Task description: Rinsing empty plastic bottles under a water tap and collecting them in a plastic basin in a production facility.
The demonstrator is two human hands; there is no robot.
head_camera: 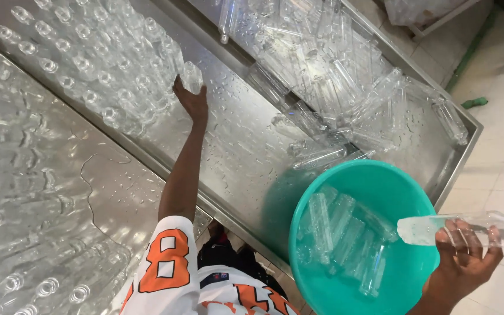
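My left hand (pixel 192 102) is stretched out over the wet steel table (pixel 234 157), its fingers closed on an upright clear plastic bottle (pixel 192 76) at the edge of a group of standing bottles (pixel 88 64). At the lower right, my right hand (pixel 462 259) grips another clear bottle (pixel 438 228) lying sideways, wet inside, just over the rim of a teal basin (pixel 403 192). Several clear bottles (pixel 345 233) lie in the basin.
A heap of clear bottles (pixel 345 87) lies on its side in the far steel tray. More upright bottles (pixel 18 233) fill the near-left surface. A raised metal rim (pixel 118 137) divides the table sections. Tiled floor (pixel 497 151) lies to the right.
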